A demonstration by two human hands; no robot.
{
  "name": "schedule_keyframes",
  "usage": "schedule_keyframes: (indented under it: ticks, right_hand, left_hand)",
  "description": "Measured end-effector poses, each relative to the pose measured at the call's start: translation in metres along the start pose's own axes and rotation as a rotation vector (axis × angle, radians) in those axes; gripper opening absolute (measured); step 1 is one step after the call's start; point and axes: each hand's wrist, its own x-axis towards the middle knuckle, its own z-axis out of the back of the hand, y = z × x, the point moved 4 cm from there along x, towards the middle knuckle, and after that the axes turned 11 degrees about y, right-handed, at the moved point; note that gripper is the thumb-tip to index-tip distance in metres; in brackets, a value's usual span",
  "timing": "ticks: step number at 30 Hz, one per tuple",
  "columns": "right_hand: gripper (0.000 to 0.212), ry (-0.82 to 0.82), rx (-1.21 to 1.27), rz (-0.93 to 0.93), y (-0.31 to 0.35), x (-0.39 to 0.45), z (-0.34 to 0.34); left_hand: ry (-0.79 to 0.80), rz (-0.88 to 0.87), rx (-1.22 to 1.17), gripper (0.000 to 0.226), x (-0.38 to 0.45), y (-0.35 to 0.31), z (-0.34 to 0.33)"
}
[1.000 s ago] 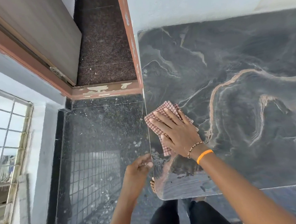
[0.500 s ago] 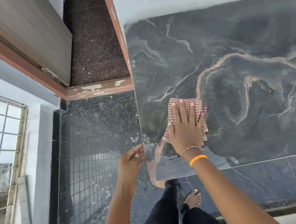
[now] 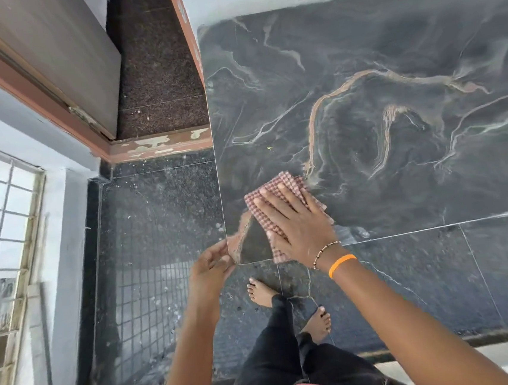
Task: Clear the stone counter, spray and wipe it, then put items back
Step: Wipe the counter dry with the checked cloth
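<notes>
Checked cloth, folded, lies flat under right hand, fingers spread, near counter corner. Left hand pinches that corner edge. Counter: dark veined polished stone.

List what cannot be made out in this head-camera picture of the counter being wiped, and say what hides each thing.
- Head view: the middle of the checked cloth is covered by the right hand.
- The stone counter is cut off by the right frame edge.
- The left hand fingertips sit at the counter's corner; whether they grip it is unclear.
- Spray bottle and removed items: outside the frame.
</notes>
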Motion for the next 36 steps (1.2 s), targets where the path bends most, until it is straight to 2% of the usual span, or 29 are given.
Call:
schedule_keyframes:
  ticks: [7, 11, 13, 18, 22, 25, 28, 31, 36]
  right_hand:
    - [0.064, -0.046, 0.106, -0.439, -0.125, -0.050, 0.004]
    - [0.066, -0.101, 0.220, -0.677, -0.111, -0.070, -0.008]
    - [0.068, -0.113, 0.270, -0.710, -0.080, -0.069, -0.014]
    - [0.068, -0.082, 0.219, -0.520, 0.005, -0.037, -0.017]
    - [0.065, -0.051, 0.166, -0.251, 0.069, -0.009, -0.013]
    - [0.062, -0.008, 0.113, -0.048, 0.094, -0.007, -0.016]
    - [0.063, 0.008, 0.033, 0.138, 0.089, -0.015, -0.022]
    - [0.064, 0.020, -0.031, 0.250, 0.070, -0.026, -0.023]
    - [0.069, 0.004, -0.051, 0.183, 0.015, -0.054, -0.021]
  left_hand:
    - [-0.075, -0.030, -0.054, 0.038, -0.010, 0.009, -0.007]
    - [-0.086, -0.036, -0.114, 0.036, -0.012, 0.011, -0.008]
    - [-0.079, -0.045, -0.156, 0.035, -0.014, 0.011, -0.009]
    - [-0.052, -0.069, -0.185, 0.037, -0.020, 0.015, -0.010]
    - [0.042, -0.091, -0.124, 0.050, -0.027, 0.018, -0.010]
    - [0.026, -0.111, -0.090, 0.049, -0.034, 0.020, -0.012]
    - [-0.031, -0.067, -0.066, 0.042, -0.041, 0.027, -0.017]
    - [-0.037, -0.017, 0.070, 0.037, -0.049, 0.033, -0.028]
    - [-0.018, -0.019, 0.315, 0.030, -0.056, 0.030, -0.060]
